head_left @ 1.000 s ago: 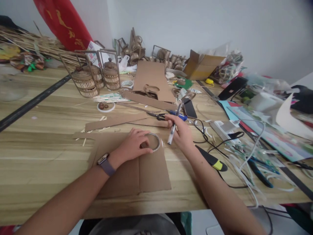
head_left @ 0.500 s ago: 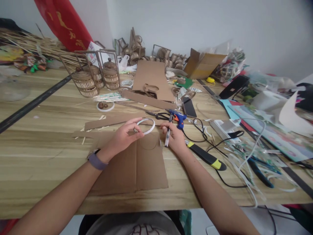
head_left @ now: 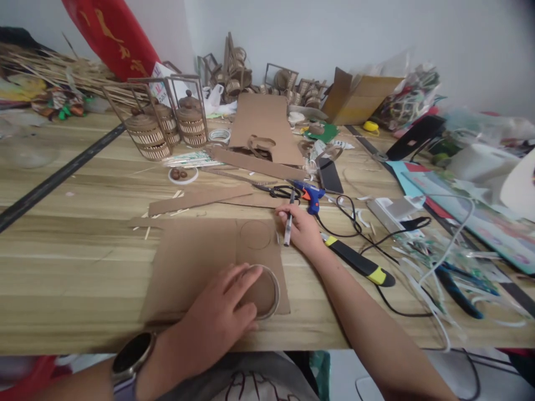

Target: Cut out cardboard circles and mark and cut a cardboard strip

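A flat sheet of brown cardboard (head_left: 196, 245) lies on the table in front of me, with a circle outline (head_left: 256, 234) drawn near its top right. Below that outline rests a thin white ring (head_left: 276, 292), flat on the sheet near its right edge. My left hand (head_left: 228, 306) grips the ring at its left side, fingertips across its rim. In my right hand (head_left: 301, 225) is a pen (head_left: 288, 225), pinched between the fingers and pointing toward me. This hand leans on the table just right of the sheet.
A yellow-black utility knife (head_left: 359, 264) and a blue glue gun (head_left: 311, 196) lie to the right, among cables. Cardboard strips (head_left: 200, 199) and a white lid (head_left: 183, 175) holding brown beads lie beyond the sheet. Slatted lanterns (head_left: 146, 133) stand back left; pliers (head_left: 457, 292) lie far right.
My left hand has brought the ring down from the air above the drawn circle, nearer to me, and laid it flat on the cardboard. My right hand stays nearly still with the pen.
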`<state>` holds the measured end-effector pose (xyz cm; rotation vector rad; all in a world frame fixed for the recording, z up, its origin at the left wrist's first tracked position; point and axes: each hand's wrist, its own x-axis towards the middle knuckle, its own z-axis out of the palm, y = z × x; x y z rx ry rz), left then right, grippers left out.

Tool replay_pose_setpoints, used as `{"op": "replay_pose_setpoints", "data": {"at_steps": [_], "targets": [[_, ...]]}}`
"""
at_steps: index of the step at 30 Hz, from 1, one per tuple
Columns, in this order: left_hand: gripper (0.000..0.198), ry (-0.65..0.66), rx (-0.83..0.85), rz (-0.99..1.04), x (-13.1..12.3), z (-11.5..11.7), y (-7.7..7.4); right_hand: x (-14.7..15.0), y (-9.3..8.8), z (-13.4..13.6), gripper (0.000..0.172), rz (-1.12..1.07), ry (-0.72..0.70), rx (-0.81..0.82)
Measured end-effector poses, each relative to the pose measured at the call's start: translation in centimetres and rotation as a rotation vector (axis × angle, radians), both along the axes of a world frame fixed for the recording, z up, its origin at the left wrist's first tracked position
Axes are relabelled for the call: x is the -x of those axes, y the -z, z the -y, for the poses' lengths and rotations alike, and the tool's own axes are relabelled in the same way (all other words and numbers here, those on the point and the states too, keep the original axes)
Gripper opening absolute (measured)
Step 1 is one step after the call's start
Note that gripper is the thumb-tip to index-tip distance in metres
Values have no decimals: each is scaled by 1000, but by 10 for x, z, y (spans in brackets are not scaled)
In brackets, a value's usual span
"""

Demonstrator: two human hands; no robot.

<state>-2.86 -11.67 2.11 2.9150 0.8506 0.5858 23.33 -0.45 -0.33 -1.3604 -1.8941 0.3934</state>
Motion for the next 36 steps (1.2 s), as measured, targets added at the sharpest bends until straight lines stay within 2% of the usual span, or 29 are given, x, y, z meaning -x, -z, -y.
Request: {"op": "replay_pose_setpoints", "data": {"at_steps": [3, 6, 9, 12, 16, 20, 22, 29, 36], "targets": [[17, 0, -19, -51, 3, 5, 21, 1, 1, -1, 20, 8, -13, 6], [14, -7, -17, -46, 4, -9, 30, 1, 2, -1, 20, 18, -25, 7], [11, -48, 59, -50, 3, -23, 25, 0, 1, 0, 19, 27, -33, 4], [9, -83, 200, -58, -1, -32, 13, 0, 0, 1, 19, 31, -42, -1], [15, -93, 324, -84, -7, -42, -4, 0, -2, 2, 19, 43, -60, -4], [18, -137, 460, -32, -8, -53, -12, 2, -6, 4, 20, 58, -80, 1], [24, -165, 492, -3, -7, -61, -13, 2, -8, 5, 20, 61, -82, 2], [46, -114, 555, 68, -3, -76, -5, 3, -10, 6, 20, 74, -115, 2], [42, -130, 602, 91, 1, -72, 0, 2, -5, 4, 21, 137, -161, 7]]}}
